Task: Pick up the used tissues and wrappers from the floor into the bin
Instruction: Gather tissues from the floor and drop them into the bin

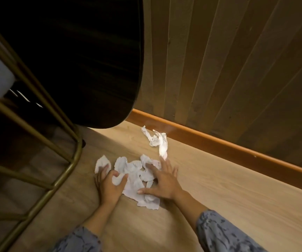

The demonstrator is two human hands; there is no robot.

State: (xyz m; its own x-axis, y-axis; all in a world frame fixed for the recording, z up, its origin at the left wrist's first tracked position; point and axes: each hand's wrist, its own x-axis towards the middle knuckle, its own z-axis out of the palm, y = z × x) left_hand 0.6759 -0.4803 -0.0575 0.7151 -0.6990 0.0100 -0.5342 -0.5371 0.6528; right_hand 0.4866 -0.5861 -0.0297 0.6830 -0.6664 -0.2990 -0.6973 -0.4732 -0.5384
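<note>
Left hand [110, 184] curls round edge of crumpled tissue pile [137, 177] on wood floor [219, 206], right hand [162, 180] flat w/ fingers spread on it; another tissue [158, 140] near baseboard [219, 144].

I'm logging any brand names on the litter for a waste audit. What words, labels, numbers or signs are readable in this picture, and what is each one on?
None can be read.
Pile of crumpled tissues under both hands: plain white with faint pinkish marks, no print visible.
Separate crumpled tissue near the skirting board: no lettering visible.
Dark rounded object and gold metal frame: no label visible.
White streaks in the dark area at left: too blurred to tell whether they are text.
</note>
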